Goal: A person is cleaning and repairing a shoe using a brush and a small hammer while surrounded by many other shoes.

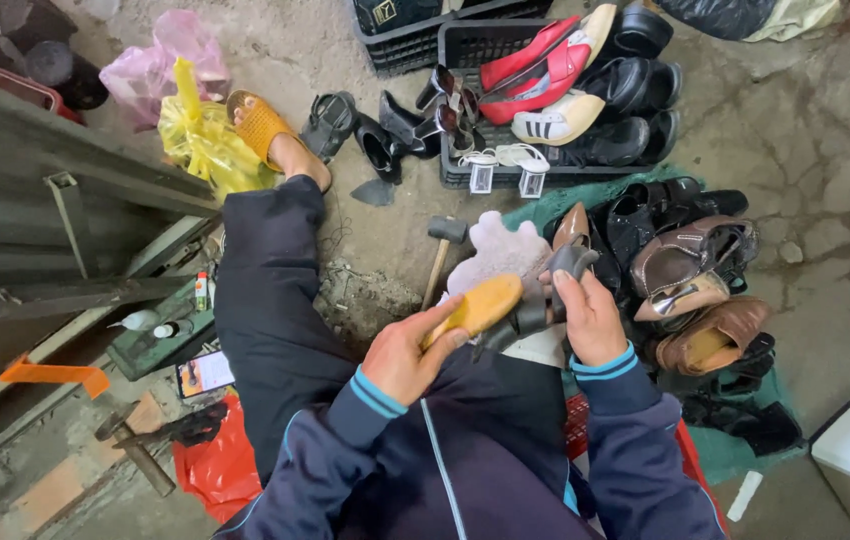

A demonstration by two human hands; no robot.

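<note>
My left hand (407,350) grips a wooden-backed shoe brush (478,306) and holds it against a dark high-heeled shoe (535,300). My right hand (587,318) holds that shoe by its upper part, just above my lap. Both sleeves are dark blue with light blue cuffs. A pale fluffy cloth (497,250) lies on the ground just beyond the shoe. A hammer (442,245) with a wooden handle lies left of the cloth.
A heap of brown and black shoes (690,280) lies at the right on green fabric. A black crate (565,90) of shoes stands behind. My left leg stretches to an orange sandal (257,125) beside yellow and pink bags. A phone (205,373), bottles and a second hammer (135,450) lie left.
</note>
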